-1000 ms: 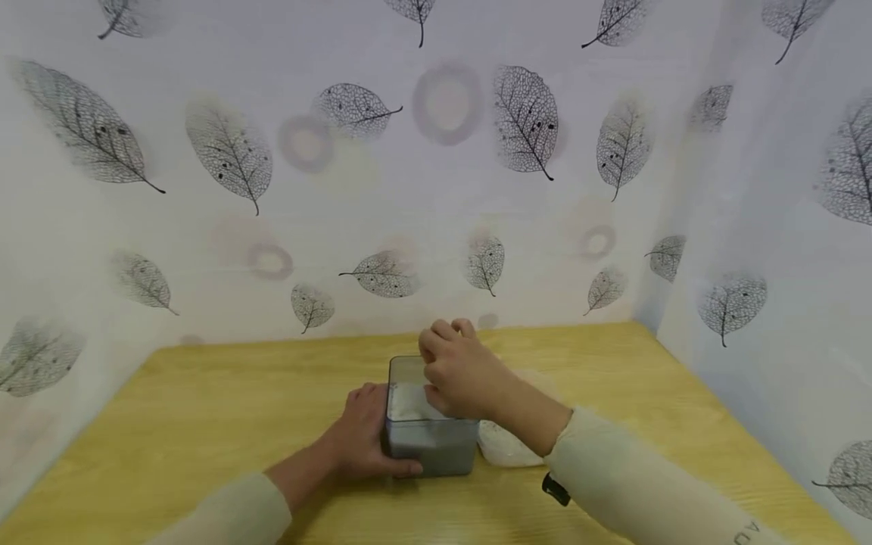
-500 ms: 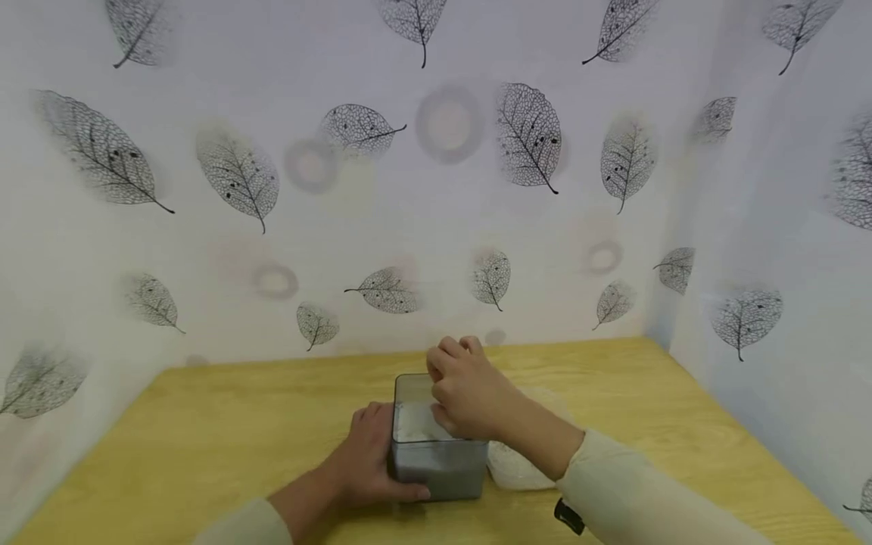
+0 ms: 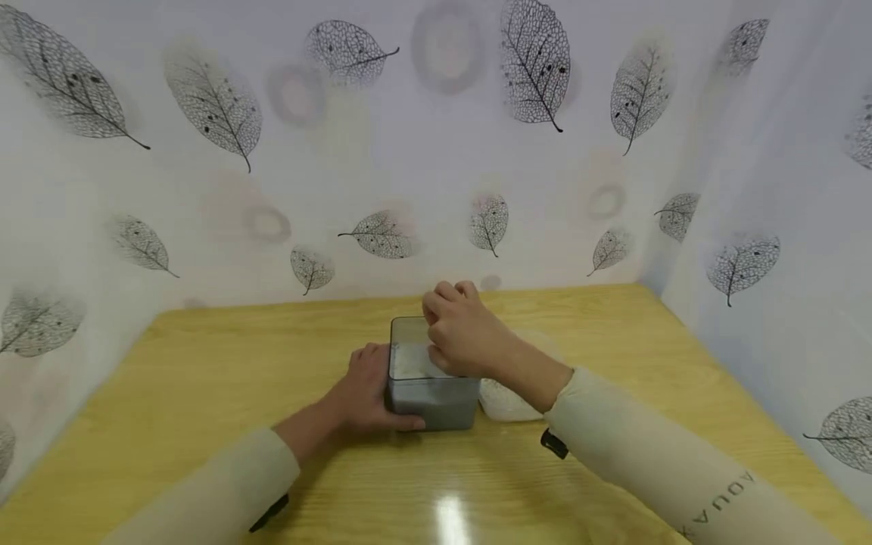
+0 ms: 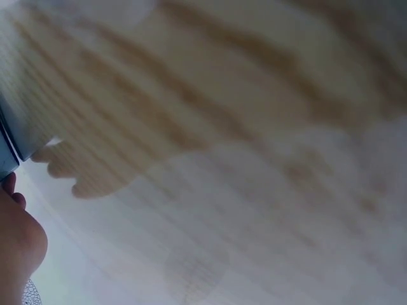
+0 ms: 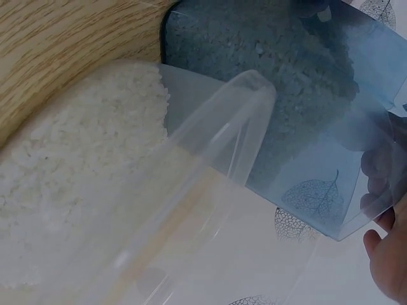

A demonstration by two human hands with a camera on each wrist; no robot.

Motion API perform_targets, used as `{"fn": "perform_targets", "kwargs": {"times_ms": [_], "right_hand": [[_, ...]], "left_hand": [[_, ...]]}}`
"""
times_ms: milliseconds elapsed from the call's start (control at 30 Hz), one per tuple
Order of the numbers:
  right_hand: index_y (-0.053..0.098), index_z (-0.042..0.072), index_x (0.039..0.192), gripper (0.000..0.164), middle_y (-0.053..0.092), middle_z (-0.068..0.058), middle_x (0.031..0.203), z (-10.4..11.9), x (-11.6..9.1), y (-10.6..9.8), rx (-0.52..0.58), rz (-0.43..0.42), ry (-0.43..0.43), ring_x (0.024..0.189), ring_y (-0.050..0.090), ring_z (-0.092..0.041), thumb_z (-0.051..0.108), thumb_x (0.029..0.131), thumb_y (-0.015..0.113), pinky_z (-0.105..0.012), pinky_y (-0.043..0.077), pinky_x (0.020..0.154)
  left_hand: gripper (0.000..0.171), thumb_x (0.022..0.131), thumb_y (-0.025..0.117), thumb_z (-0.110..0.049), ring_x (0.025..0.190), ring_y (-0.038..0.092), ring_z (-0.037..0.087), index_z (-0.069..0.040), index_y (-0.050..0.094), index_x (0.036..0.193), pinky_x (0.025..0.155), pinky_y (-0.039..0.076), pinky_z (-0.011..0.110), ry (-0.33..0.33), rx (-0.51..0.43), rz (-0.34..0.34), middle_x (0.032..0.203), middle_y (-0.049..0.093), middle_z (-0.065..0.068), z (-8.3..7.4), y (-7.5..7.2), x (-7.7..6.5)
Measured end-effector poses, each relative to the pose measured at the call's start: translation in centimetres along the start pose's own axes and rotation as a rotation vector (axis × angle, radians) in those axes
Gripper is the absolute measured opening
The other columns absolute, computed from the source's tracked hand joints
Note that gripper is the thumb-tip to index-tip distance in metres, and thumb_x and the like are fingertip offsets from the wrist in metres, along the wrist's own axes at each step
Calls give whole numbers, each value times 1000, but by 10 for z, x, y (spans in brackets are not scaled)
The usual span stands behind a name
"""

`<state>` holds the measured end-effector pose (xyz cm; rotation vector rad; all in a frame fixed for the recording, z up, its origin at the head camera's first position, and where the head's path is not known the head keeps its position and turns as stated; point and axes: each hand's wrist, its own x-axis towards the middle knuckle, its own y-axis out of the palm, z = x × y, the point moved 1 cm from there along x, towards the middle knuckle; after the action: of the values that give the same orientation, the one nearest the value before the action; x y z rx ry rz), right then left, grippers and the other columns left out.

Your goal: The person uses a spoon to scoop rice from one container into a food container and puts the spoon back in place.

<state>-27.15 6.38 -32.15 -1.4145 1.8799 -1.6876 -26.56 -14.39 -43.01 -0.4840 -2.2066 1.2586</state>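
A square grey see-through container with white grains inside stands on the wooden table. My left hand grips its left side, thumb along the front bottom edge. My right hand sits over the right rim with curled fingers and the thumb inside, pinching the wall. In the right wrist view the container shows grains behind its tinted wall, with fingertips at its corner. In the left wrist view a bit of my left hand shows beside the container's edge.
A clear plastic bag of white grains lies against the container's right side; its open mouth fills the right wrist view. Leaf-patterned walls close in the table at the back, left and right.
The head view has tilted, so the scene has shifted up in the frame. Both hands and the container keep the same pose.
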Motion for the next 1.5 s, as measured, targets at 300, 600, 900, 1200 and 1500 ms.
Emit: {"fn": "perform_targets", "kwargs": {"times_ms": [300, 600, 900, 1200, 1500], "right_hand": [[48, 18, 50, 35, 48, 2, 89, -17, 15, -11, -38, -26, -18, 90, 41, -21, 20, 77, 69, -43, 35, 85], [45, 19, 48, 34, 48, 2, 87, -8, 3, -7, 2, -19, -12, 87, 41, -21, 17, 75, 65, -43, 35, 81], [40, 21, 46, 36, 49, 2, 88, -10, -2, -7, 43, -48, 42, 88, 40, -22, 14, 72, 64, -42, 32, 78], [43, 22, 45, 36, 51, 0, 94, -15, 2, -11, 22, -79, 135, 97, 41, -25, 15, 76, 60, -47, 32, 81], [46, 25, 44, 39, 51, 0, 92, -6, -10, -9, 85, -101, 307, 96, 42, -26, 14, 79, 61, -44, 30, 80]], "left_hand": [[111, 65, 74, -77, 114, 43, 21, -11, 36, 145, 97, 29, 44, 14, 46, -7, 135, 52, 5, 1, -20, 20], [111, 64, 73, -80, 115, 42, 19, -12, 36, 145, 99, 29, 45, -2, 21, 26, 136, 51, 2, -4, -11, 8], [110, 66, 75, -75, 116, 42, 20, -12, 35, 145, 102, 29, 45, -22, 40, 38, 136, 51, 3, -7, -11, 9], [107, 64, 75, -75, 114, 43, 20, -11, 39, 143, 100, 30, 45, -4, 53, -3, 132, 53, 3, -1, -15, 14], [105, 66, 71, -81, 110, 42, 13, -14, 41, 141, 100, 30, 45, 0, -19, -12, 131, 53, -2, -3, -6, 0]]}}
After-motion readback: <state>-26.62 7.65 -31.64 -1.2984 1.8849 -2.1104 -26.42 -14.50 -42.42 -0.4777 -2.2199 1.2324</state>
